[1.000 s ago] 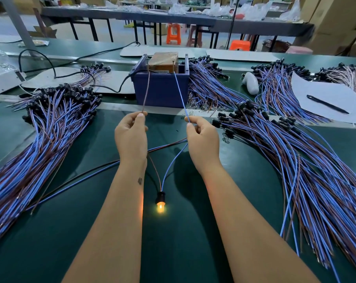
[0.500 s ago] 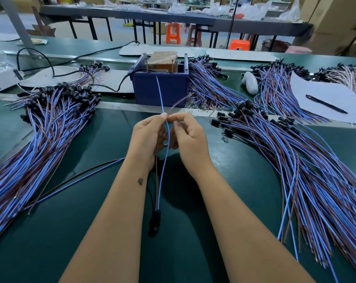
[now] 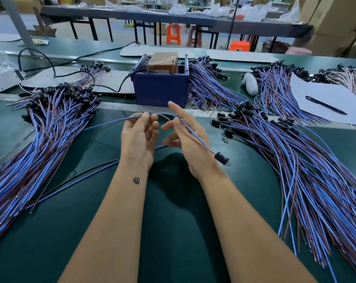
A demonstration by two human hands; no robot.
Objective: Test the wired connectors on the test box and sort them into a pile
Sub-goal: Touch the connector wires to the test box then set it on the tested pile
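The blue test box (image 3: 160,89) with a brown block on top stands at the middle back of the green mat. My left hand (image 3: 139,139) pinches one blue-and-brown wired connector (image 3: 221,158) by its wires, just in front of the box. The wires arc over to my right hand (image 3: 186,137), whose fingers are spread and mostly straight, and run across it. The black connector end with its unlit bulb hangs by my right wrist. A large pile of such wires (image 3: 40,131) lies at the left. Another pile (image 3: 295,160) lies at the right.
More wire bundles (image 3: 209,88) lie behind and right of the box. Beside them are a white object (image 3: 249,84) and a sheet of paper (image 3: 336,94) with a pen (image 3: 326,105). A black cable (image 3: 111,89) runs into the box. Loose dark and blue wires (image 3: 81,177) cross the mat under my left forearm.
The wire ends came off the test box and the bulb went dark. My hands met, then parted, and the connector end swung from below my hands over to my right wrist.
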